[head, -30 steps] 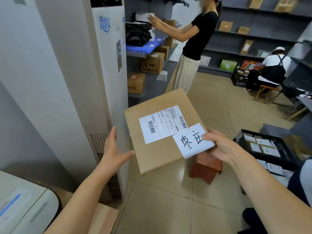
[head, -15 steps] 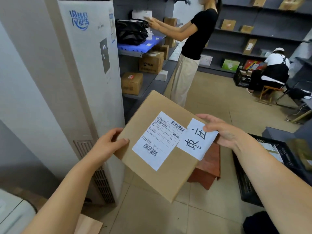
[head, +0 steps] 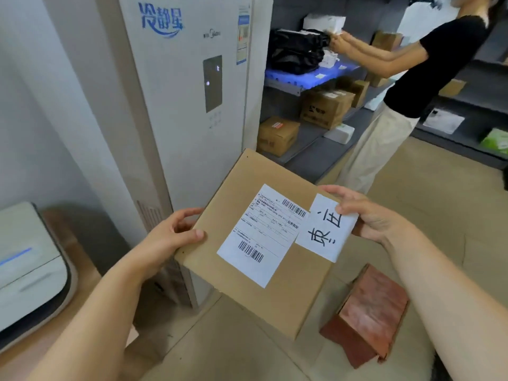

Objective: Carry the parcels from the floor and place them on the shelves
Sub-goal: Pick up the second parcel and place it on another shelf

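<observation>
A flat cardboard parcel [head: 255, 243] is off the floor and held in the air at chest height, tilted, with both hands on it. The left hand [head: 176, 237] pinches its left edge, thumb on top and fingers curled under. The right hand [head: 368, 215] clamps the far right corner, thumb pressing a white slip [head: 327, 228] against the lid. So the lift looks done; the carry to the shelves [head: 324, 149] ahead and the placing are left. Those shelves already hold several boxes [head: 325, 108], and another person [head: 406, 86] is working there.

The slip bears two handwritten Chinese characters, possibly "东庄". The shipping label [head: 261, 235] shows two barcodes; its print is too small to read. The white cabinet [head: 187, 105] on the left carries a blue logo reading "冷静星". A red-brown stool [head: 368, 317] stands on the floor [head: 439, 215] below.
</observation>
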Motion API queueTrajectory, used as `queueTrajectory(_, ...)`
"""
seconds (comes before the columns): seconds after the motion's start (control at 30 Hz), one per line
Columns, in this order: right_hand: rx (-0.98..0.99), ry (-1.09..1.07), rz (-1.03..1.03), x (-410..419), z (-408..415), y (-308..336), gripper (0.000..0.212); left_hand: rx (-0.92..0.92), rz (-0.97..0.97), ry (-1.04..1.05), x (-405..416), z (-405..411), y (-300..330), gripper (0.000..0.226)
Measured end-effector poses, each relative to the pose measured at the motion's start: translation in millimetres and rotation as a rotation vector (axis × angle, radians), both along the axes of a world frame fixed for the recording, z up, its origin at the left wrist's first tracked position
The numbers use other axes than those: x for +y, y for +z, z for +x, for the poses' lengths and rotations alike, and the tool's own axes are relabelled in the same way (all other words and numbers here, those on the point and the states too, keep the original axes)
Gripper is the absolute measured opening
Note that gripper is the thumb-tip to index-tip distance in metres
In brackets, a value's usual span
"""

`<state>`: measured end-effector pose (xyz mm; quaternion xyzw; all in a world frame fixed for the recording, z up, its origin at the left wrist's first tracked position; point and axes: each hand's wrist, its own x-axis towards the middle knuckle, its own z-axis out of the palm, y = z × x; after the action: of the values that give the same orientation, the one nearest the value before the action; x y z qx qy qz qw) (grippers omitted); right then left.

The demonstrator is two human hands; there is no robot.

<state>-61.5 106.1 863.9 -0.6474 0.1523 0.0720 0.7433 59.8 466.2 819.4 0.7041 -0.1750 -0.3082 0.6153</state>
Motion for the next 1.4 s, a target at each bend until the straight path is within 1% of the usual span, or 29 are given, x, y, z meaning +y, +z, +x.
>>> queueTrajectory(0.13, -0.020, 0.124, 0.044, 15.7, 37.1, -6.4, 0.078, 0.026, 0.027, 0.140, 29.4, -26.5, -0.3, 0.094)
queueTrajectory(0.3, -0.013, 0.242, 0.079, 73.0, 79.1, -13.4, 0.078, 0.013, -0.011, 0.437, 87.2, -61.9, -4.5, 0.088)
queueTrajectory(0.4, -0.030, 0.294, 0.103, 119.6, 97.7, -13.5, 0.093, 0.006, -0.046, 0.599, 126.2, -88.8, -2.8, 0.081)
queueTrajectory(0.43, -0.041, 0.313, 0.110, 136.4, 101.2, -11.6, 0.094, 0.007, -0.062, 0.653, 138.3, -97.5, -1.5, 0.077)
queueTrajectory(0.53, -0.088, 0.368, 0.116, 196.8, 108.2, -5.0, 0.077, 0.000, -0.112, 0.810, 182.5, -126.4, 0.6, 0.067)
queueTrajectory(0.57, -0.103, 0.385, 0.112, 215.2, 109.6, -4.3, 0.078, -0.001, -0.118, 0.856, 197.4, -135.0, 0.5, 0.066)
queueTrajectory(0.73, -0.124, 0.525, 0.084, 295.4, 109.8, -3.7, 0.110, -0.039, -0.210, 1.037, 261.4, -168.3, 4.4, 0.062)
queueTrajectory(0.8, -0.115, 0.586, 0.066, 328.4, 107.8, -3.0, 0.118, -0.068, -0.260, 1.114, 280.9, -176.8, 6.8, 0.055)
queueTrajectory(0.87, -0.120, 0.677, 0.025, 363.1, 103.0, -2.7, 0.115, -0.095, -0.310, 1.211, 301.3, -183.4, 6.6, 0.042)
queueTrajectory(0.9, -0.131, 0.723, 0.001, 380.0, 100.1, -3.1, 0.109, -0.104, -0.336, 1.263, 312.0, -186.3, 5.9, 0.037)
queueTrajectory(0.97, -0.159, 0.804, -0.049, 414.6, 92.3, -4.7, 0.095, -0.119, -0.381, 1.351, 334.6, -193.8, 4.6, 0.035)
queueTrajectory(1.07, -0.209, 0.891, -0.155, 465.7, 79.5, -7.2, 0.090, -0.146, -0.401, 1.448, 366.6, -209.7, 4.7, 0.037)
queueTrajectory(1.13, -0.269, 0.937, -0.226, 499.6, 70.2, -7.3, 0.084, -0.166, -0.393, 1.523, 385.9, -221.3, 3.6, 0.032)
queueTrajectory(1.23, -0.369, 0.952, -0.265, 546.6, 53.6, -4.4, 0.086, -0.190, -0.384, 1.625, 409.5, -238.8, 3.5, 0.027)
queueTrajectory(1.33, -0.504, 0.991, -0.286, 586.3, 41.0, -3.3, 0.096, -0.194, -0.405, 1.740, 429.3, -255.0, 5.3, 0.031)
queueTrajectory(1.4, -0.561, 1.037, -0.315, 610.1, 37.6, -2.5, 0.104, -0.198, -0.419, 1.807, 440.5, -265.0, 5.1, 0.033)
